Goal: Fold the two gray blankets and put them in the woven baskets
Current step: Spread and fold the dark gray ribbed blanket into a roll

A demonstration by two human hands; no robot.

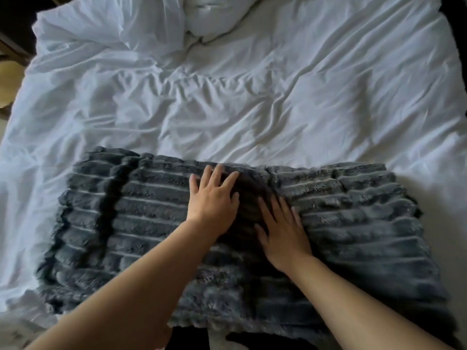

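Fingers (pixel 218 173) lie spread flat on ribbed, plush gray blanket (pixel 353 223).

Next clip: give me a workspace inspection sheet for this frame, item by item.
Surface: bed covered by a rumpled white duvet.
Job's things: one gray blanket, apparently folded into a wide band at the near edge; second blanket and baskets not in view.
Clutter: bunched white bedding at the far end.
Grippers: left hand and right hand press flat on the blanket, fingers straight.
Cables: nothing seen.
Surroundings: dark furniture at the far left.
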